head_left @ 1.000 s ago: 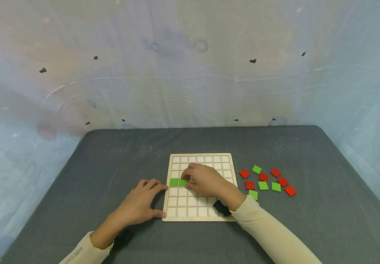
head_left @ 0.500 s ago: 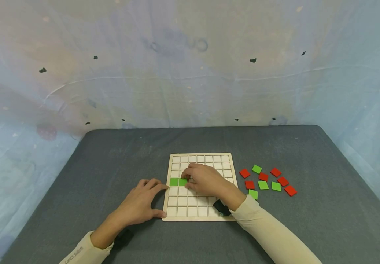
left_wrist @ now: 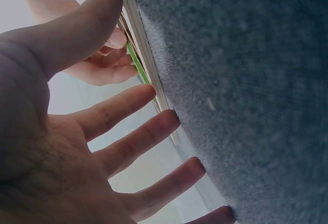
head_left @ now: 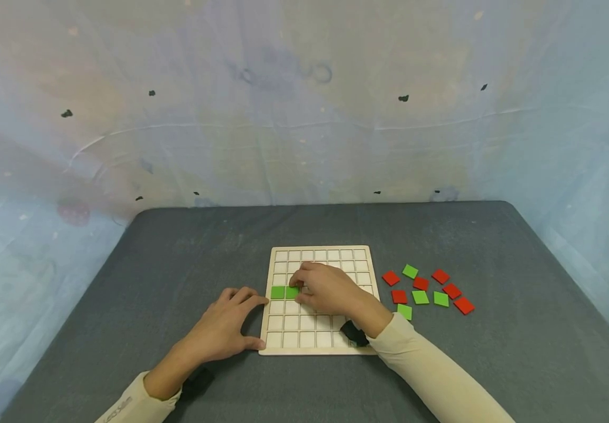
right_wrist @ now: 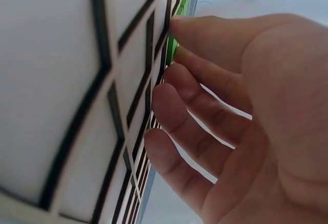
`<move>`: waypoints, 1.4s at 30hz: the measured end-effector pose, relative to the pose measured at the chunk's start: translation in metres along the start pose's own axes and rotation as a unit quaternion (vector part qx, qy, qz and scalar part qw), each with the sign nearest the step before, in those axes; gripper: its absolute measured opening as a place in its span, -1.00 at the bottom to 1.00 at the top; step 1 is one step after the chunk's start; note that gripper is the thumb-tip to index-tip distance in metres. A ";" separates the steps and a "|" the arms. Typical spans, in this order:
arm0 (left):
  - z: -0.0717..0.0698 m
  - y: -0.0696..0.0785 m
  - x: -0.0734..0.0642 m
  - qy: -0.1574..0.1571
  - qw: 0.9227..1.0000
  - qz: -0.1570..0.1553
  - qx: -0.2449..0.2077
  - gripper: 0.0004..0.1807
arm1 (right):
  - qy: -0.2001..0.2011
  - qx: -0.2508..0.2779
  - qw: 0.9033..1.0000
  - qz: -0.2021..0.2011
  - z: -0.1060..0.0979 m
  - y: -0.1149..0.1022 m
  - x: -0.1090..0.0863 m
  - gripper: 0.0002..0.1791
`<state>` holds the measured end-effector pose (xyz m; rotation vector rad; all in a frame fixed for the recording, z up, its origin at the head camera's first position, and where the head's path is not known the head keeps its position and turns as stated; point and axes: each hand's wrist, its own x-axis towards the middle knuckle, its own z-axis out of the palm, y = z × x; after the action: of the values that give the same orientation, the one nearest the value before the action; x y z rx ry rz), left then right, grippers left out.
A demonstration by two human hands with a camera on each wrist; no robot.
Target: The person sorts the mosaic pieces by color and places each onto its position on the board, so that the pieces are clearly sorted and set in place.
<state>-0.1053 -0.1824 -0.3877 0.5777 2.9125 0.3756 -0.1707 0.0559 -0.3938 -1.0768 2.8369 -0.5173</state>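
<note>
A pale wooden grid board (head_left: pixel 309 351) lies flat on the table, with two green square tiles side by side in one row near its left edge. The outer green tile (head_left: pixel 277 292) sits in the first cell. On the inner green tile (head_left: pixel 290 293), my right hand (head_left: pixel 330 289) rests thumb and index finger at opposite edges, pinching it in its cell. The other fingers of that hand hover over the grid in the right wrist view. My left hand (head_left: pixel 222 326) is spread along the board's left side, its thumb and fingertips touching the edge and the tabletop.
Right of the board lie several loose tiles, red ones (head_left: pixel 391 278) and green ones (head_left: pixel 420 297), some touching or overlapping. A dark grey cloth covers the table (head_left: pixel 204 235). Pale patterned sheeting (head_left: pixel 283 117) hangs behind and at both sides.
</note>
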 end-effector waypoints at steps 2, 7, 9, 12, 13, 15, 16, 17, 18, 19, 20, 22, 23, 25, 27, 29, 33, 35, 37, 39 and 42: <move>0.000 0.000 0.000 -0.002 1.000 -0.001 0.000 -0.20 | 0.002 -0.003 1.000 -0.002 -0.001 0.000 0.000 -0.71; 0.000 0.000 0.002 -0.003 1.000 0.001 -0.003 -0.20 | 0.016 -0.019 1.000 -0.012 -0.006 0.001 -0.006 -0.74; 0.000 0.000 0.002 -0.003 1.000 0.004 -0.003 -0.20 | 0.021 -0.028 0.999 -0.018 -0.010 0.003 -0.012 -0.75; 0.000 0.000 0.003 0.000 1.000 0.007 -0.002 -0.20 | 0.025 -0.036 0.999 -0.021 -0.016 0.008 -0.024 -0.74; 0.000 0.001 0.003 0.001 1.000 0.009 -0.002 -0.20 | 0.025 -0.041 0.999 -0.021 -0.018 0.010 -0.029 -0.74; 0.000 0.002 0.003 0.002 1.000 0.009 -0.001 -0.19 | 0.031 -0.047 0.998 -0.021 -0.023 0.017 -0.038 -0.73; 0.000 0.002 0.002 0.002 1.000 0.009 -0.001 -0.19 | 0.035 -0.049 0.998 -0.021 -0.025 0.021 -0.044 -0.73; -0.001 0.003 0.002 0.002 1.000 0.009 -0.001 -0.18 | 0.042 -0.052 0.998 -0.022 -0.027 0.025 -0.049 -0.73; -0.001 0.003 0.001 0.002 1.000 0.009 -0.002 -0.18 | 0.049 -0.055 0.997 -0.022 -0.029 0.029 -0.055 -0.74; -0.002 0.003 0.001 0.001 1.000 0.009 -0.002 -0.19 | 0.055 -0.058 0.997 -0.020 -0.032 0.034 -0.061 -0.75; -0.002 0.004 0.001 0.000 1.000 0.009 -0.003 -0.19 | 0.062 -0.060 0.996 -0.017 -0.034 0.038 -0.067 -0.76; -0.002 0.004 0.000 -0.001 1.000 0.009 -0.005 -0.19 | 0.073 -0.067 0.995 -0.013 -0.038 0.047 -0.079 -0.77; -0.002 0.004 0.000 -0.001 1.000 0.009 -0.006 -0.19 | 0.078 -0.069 0.995 -0.010 -0.040 0.051 -0.085 -0.77; -0.002 0.005 0.000 -0.001 1.000 0.007 -0.005 -0.20 | 0.086 -0.075 0.993 -0.003 -0.045 0.058 -0.096 -0.77; -0.001 0.005 0.000 0.000 1.000 0.005 -0.005 -0.20 | 0.095 -0.081 0.992 0.001 -0.049 0.065 -0.107 -0.78; 0.001 0.005 0.001 0.003 1.000 0.005 -0.004 -0.20 | 0.100 -0.090 0.991 0.010 -0.053 0.072 -0.118 -0.78; 0.004 0.006 0.002 0.006 1.000 0.013 -0.006 -0.21 | 0.113 -0.122 0.986 0.015 -0.056 0.085 -0.141 -0.78; 0.004 0.007 0.003 0.006 1.000 0.015 -0.007 -0.21 | 0.124 -0.139 0.982 0.012 -0.054 0.092 -0.152 -0.77; 0.005 0.007 0.003 0.004 1.000 0.014 -0.009 -0.21 | 0.133 -0.147 0.980 0.011 -0.050 0.098 -0.163 -0.76; 0.004 0.007 0.004 0.002 1.000 0.013 -0.009 -0.21 | 0.135 -0.150 0.979 0.012 -0.045 0.102 -0.172 -0.73; 0.003 0.006 0.004 0.001 1.000 0.014 -0.009 -0.21 | 0.135 -0.145 0.980 0.020 -0.038 0.104 -0.181 -0.69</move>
<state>-0.1058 -0.1746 -0.3897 0.6157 2.9036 0.4050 -0.1071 0.2577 -0.4032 -1.0582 3.2448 -0.2682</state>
